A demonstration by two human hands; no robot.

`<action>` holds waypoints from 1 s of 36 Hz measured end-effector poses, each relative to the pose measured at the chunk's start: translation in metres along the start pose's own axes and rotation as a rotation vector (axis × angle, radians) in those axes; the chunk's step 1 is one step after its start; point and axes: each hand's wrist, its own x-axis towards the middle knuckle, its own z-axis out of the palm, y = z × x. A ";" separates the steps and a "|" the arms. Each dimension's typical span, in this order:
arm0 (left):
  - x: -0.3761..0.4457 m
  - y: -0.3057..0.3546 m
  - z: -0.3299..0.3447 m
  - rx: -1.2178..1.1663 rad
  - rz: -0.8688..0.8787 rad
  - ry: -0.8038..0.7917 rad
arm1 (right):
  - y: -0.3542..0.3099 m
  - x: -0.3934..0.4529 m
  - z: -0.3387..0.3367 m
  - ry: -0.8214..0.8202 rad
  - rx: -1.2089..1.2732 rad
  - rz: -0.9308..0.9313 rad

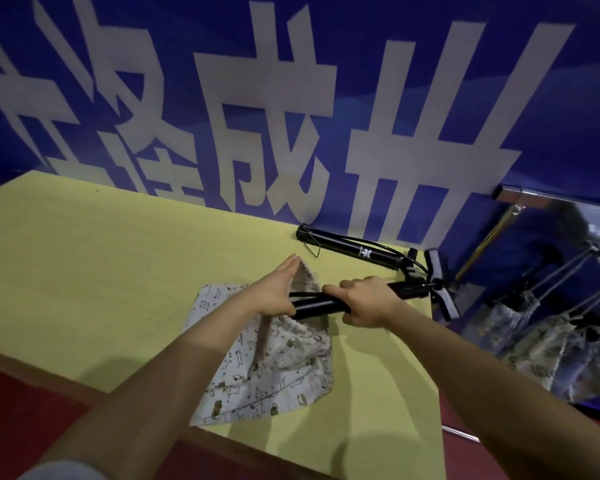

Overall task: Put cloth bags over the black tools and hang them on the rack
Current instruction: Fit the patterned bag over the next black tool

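a white cloth bag printed with small cartoon animals lies rumpled at the centre of the frame on the yellow tabletop, its mouth lifted toward the upper right. one black tool, a slim tube with a cross handle at its right end, lies level with its left end at the bag's mouth, while a second black tool of the same kind lies flat just above it, slanting down to the right. at the right edge of the frame more printed bags hang by cords from a metal rack, blurred.
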 end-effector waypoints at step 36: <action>0.003 0.030 -0.018 -0.262 -0.103 0.752 | -0.007 0.057 -0.016 0.063 0.994 0.380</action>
